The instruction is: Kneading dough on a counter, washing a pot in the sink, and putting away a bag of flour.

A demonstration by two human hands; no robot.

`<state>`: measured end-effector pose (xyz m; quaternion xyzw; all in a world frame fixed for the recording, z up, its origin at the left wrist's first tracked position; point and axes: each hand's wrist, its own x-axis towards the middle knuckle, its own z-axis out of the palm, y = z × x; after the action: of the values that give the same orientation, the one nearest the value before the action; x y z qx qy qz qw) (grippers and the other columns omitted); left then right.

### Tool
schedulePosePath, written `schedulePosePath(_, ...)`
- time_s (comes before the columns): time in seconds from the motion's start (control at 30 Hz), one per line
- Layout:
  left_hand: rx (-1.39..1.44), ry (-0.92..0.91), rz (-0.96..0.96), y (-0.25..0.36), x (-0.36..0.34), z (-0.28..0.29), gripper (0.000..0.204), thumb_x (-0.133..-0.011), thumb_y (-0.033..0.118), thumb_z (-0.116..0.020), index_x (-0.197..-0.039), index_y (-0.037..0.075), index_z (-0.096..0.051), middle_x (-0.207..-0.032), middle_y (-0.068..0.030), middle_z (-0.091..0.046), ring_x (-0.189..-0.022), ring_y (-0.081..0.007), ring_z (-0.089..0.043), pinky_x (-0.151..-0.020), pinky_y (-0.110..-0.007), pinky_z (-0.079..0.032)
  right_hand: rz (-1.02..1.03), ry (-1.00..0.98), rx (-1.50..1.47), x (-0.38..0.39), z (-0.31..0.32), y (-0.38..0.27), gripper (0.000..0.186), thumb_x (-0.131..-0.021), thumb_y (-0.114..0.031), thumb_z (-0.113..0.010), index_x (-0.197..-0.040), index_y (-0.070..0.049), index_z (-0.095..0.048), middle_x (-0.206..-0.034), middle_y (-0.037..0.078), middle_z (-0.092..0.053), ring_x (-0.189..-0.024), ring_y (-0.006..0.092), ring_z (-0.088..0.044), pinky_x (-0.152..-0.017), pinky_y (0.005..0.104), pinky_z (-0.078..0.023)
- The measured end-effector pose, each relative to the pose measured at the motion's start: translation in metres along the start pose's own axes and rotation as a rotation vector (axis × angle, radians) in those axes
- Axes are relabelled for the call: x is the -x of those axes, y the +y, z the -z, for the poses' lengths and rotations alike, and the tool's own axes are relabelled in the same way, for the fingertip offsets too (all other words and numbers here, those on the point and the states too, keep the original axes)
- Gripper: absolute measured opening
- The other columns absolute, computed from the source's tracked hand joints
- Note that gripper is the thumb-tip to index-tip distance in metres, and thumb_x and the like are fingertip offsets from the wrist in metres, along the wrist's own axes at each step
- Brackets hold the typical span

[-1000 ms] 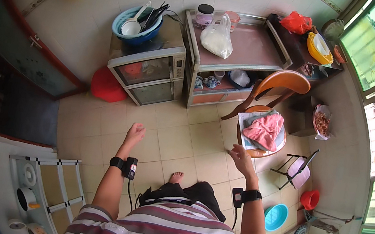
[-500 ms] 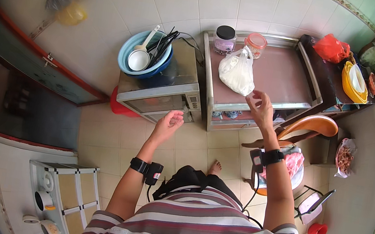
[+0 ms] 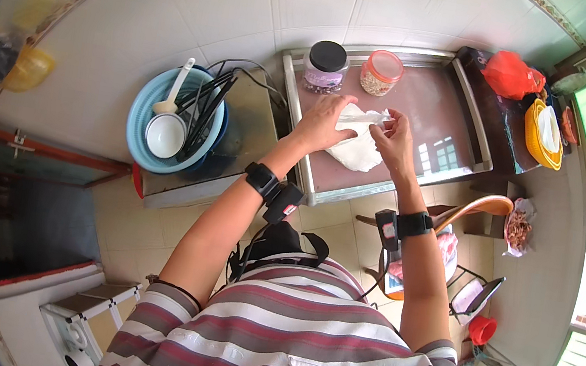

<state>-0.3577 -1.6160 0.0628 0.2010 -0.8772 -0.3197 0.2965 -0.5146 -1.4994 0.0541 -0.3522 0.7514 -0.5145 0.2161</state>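
A tied white plastic bag (image 3: 356, 152) with something pale inside rests on the brown top of a metal-edged cabinet (image 3: 435, 133). My right hand (image 3: 395, 147) pinches the gathered top of the bag between thumb and fingers. At the bag's left side, my left hand (image 3: 323, 125) has thumb and fingers apart around its upper part, touching it. Just behind stand a jar with a black lid (image 3: 326, 67) and a clear jar with a red lid (image 3: 381, 73).
Left of the cabinet, a blue basket (image 3: 141, 113) holds a white ladle (image 3: 166, 131) and dark utensils on an appliance. A red bag (image 3: 511, 74) and yellow basket (image 3: 538, 137) sit at the right. A wooden chair (image 3: 485, 206) stands near my right arm.
I have moved closer to the cabinet. My left hand has come up from lower left to the bag, and my right hand has taken hold of the bag's top.
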Motion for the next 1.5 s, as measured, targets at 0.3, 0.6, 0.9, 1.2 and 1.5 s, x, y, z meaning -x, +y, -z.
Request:
schedulePosePath(0.3,0.751,-0.108,0.484,-0.041,-0.052,0.013,0.02,-0.089,0.018,-0.057,-0.08,0.001,-0.06,-0.075,0.0025,-0.058,-0.073,-0.0043,-0.049,-0.067,-0.023,-0.04,-0.108,0.07,0.003,0.032,0.031,-0.038,0.035,-0.078,-0.006,-0.06,-0.112,0.0,-0.058,-0.071,-0.001,-0.047,-0.063,0.0061,-0.045,-0.059,0.0223,-0.041)
schedulePosePath(0.6,0.734,-0.294,0.339,-0.011,-0.052,0.053,0.011,-0.094,0.014,-0.056,-0.094,0.005,-0.062,-0.088,0.0044,-0.058,-0.085,-0.0048,-0.05,-0.08,-0.021,-0.039,0.004,0.04,-0.111,0.037,0.056,-0.072,0.044,-0.08,0.002,-0.055,-0.124,-0.004,-0.051,-0.072,-0.003,-0.044,-0.061,0.0035,-0.041,-0.057,0.0194,-0.035)
schedulePosePath(0.9,0.52,-0.345,0.184,-0.022,0.008,0.051,0.011,-0.085,0.011,-0.067,-0.092,0.004,-0.063,-0.108,-0.0054,-0.054,-0.095,-0.0158,-0.052,-0.09,-0.029,-0.039,-0.065,-0.204,0.041,0.059,0.07,-0.055,0.042,-0.08,-0.002,-0.059,-0.122,-0.007,-0.055,-0.069,0.0,-0.044,-0.057,0.0053,-0.043,-0.054,0.0219,-0.036)
schedulePosePath(1.2,0.218,-0.537,-0.079,0.006,0.017,0.009,0.076,-0.068,0.033,-0.083,-0.126,0.011,-0.039,-0.123,-0.0114,-0.05,-0.122,-0.0297,-0.045,-0.112,-0.05,-0.026,0.329,-0.367,0.192,0.045,0.037,-0.077,0.041,-0.081,-0.004,-0.061,-0.121,-0.009,-0.055,-0.076,0.006,-0.058,-0.06,0.0199,-0.057,-0.056,0.0306,-0.046)
schedulePosePath(1.5,0.261,-0.419,0.017,0.012,0.001,-0.025,0.029,-0.101,0.029,-0.035,-0.101,0.001,-0.044,-0.075,-0.0211,-0.054,-0.073,-0.0431,-0.048,-0.067,-0.05,-0.037,0.387,-0.109,0.404,0.025,0.031,-0.046,0.026,-0.083,-0.011,-0.062,-0.109,-0.01,-0.062,-0.09,0.008,-0.064,-0.081,0.0284,-0.064,-0.071,0.0376,-0.053)
